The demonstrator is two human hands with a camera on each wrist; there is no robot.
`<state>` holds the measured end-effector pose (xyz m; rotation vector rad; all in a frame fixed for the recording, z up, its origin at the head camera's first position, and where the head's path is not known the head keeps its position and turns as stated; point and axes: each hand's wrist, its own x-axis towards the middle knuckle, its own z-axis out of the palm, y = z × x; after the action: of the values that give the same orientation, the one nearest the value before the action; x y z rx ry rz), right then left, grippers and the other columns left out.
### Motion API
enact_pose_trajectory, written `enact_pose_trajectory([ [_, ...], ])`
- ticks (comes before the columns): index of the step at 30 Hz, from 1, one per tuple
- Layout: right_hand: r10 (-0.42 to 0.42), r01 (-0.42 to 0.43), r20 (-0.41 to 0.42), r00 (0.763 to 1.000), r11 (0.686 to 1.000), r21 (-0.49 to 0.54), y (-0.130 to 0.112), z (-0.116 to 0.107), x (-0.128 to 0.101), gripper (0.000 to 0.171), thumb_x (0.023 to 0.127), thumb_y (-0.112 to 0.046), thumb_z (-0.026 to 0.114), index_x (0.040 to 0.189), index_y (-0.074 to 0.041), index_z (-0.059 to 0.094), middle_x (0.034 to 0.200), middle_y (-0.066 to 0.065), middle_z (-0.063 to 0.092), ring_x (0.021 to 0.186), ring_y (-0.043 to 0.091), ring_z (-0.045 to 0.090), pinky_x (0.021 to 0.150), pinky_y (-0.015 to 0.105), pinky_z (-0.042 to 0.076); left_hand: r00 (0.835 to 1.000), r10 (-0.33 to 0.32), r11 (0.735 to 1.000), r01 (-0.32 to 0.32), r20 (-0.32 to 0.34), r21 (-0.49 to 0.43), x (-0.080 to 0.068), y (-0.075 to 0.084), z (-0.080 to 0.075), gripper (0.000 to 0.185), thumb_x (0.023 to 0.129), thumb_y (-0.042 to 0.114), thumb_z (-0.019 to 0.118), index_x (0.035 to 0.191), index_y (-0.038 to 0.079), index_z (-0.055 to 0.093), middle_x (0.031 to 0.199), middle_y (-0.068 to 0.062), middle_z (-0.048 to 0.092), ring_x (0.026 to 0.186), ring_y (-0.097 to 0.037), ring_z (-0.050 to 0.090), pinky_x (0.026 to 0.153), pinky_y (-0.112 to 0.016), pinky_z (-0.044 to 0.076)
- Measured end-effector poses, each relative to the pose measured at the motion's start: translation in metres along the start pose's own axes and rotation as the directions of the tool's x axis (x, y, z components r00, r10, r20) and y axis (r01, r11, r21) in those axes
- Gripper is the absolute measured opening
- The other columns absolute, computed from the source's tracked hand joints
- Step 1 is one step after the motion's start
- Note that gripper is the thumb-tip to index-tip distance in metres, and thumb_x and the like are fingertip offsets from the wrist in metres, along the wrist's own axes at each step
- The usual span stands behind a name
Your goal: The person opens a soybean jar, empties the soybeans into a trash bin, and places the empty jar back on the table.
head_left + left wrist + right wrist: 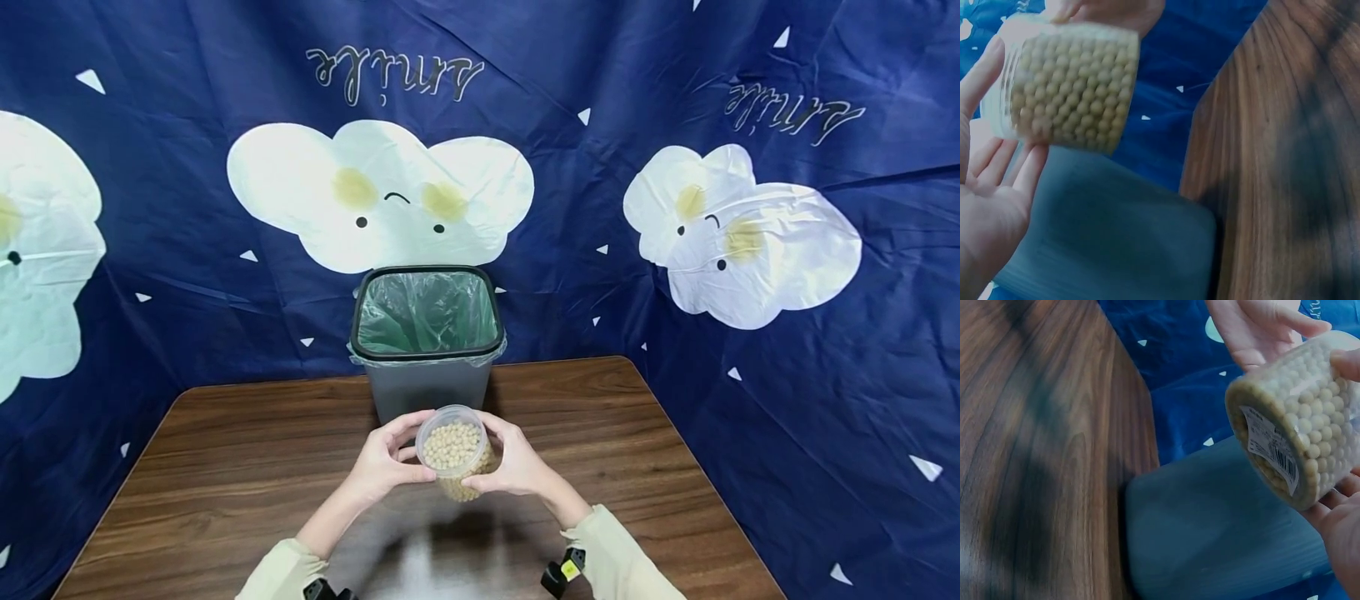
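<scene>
Nearest the camera, two pale sleeves (300,571) come in from the bottom edge, each with a black wrist mount at the cuff. Just beyond them both hands meet around a clear jar (455,451) packed with small round beige beans, held in the air above the table (225,475), near its middle and just in front of the bin. The left hand (388,467) curls round the jar's left side, thumb across the near wall and fingers (997,162) behind it; in the left wrist view the palm looks fairly loose, with the fingertips resting against the plastic rather than squeezing. The right hand (510,467) wraps the right side in the same way, thumb in front, fingers cupping the far wall. The jar is tilted, its mouth towards the head camera, and the right wrist view shows its base with a white barcode label (1270,449). Whether a lid is on cannot be told. The table is dark wood with a strong grain. Behind the jar stands a grey bin (426,346) with a black rim, lined with a thin green bag (423,317); it sits at the table's far edge. Beyond that hangs a navy cloth (150,208) printed with white smiling clouds and small triangles.
</scene>
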<state>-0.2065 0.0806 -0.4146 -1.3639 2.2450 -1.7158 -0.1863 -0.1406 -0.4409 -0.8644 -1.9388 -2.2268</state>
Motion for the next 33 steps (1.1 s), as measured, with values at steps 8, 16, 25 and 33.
enact_pose_trajectory([
  [8,-0.079,0.065,-0.126,0.989,0.991,-0.115,0.006,0.007,0.001,0.078,0.053,0.001,0.080,0.122,0.011,0.044,0.113,0.025,0.054,0.101,0.034,0.055,0.087,0.033,0.047,0.996,-0.001,0.992,0.012,-0.089,0.128,-0.002,0.003,0.006,0.071,0.063,-0.010,0.076,0.125,-0.012,0.042,0.125,-0.028,0.047,0.108,-0.006,0.053,0.083,-0.023,0.049],
  [16,-0.165,0.145,-0.091,0.982,0.970,-0.195,0.003,0.008,0.005,0.079,0.052,-0.003,0.082,0.120,0.012,0.045,0.112,0.024,0.055,0.100,0.034,0.055,0.086,0.034,0.047,0.998,0.012,0.992,-0.019,0.060,0.125,0.003,0.008,-0.008,0.075,0.064,-0.006,0.077,0.128,-0.012,0.039,0.124,-0.031,0.045,0.109,-0.009,0.053,0.081,-0.029,0.051],
  [25,-0.154,0.118,-0.156,0.976,0.969,-0.219,0.002,0.014,0.008,0.079,0.053,-0.003,0.083,0.121,0.012,0.045,0.113,0.025,0.055,0.101,0.034,0.055,0.087,0.035,0.047,0.979,-0.006,0.980,0.046,-0.205,0.192,-0.002,0.006,0.010,0.072,0.058,-0.012,0.078,0.122,-0.010,0.046,0.120,-0.028,0.050,0.104,-0.003,0.054,0.080,-0.019,0.049],
  [33,-0.075,0.070,-0.051,0.996,0.993,-0.094,-0.003,0.008,0.000,0.076,0.055,0.002,0.080,0.121,0.013,0.044,0.112,0.027,0.055,0.100,0.036,0.055,0.086,0.033,0.048,0.995,-0.011,1.000,0.008,0.102,0.029,-0.005,0.007,-0.009,0.071,0.069,-0.008,0.073,0.128,-0.017,0.034,0.125,-0.021,0.047,0.106,-0.011,0.055,0.077,-0.031,0.052],
])
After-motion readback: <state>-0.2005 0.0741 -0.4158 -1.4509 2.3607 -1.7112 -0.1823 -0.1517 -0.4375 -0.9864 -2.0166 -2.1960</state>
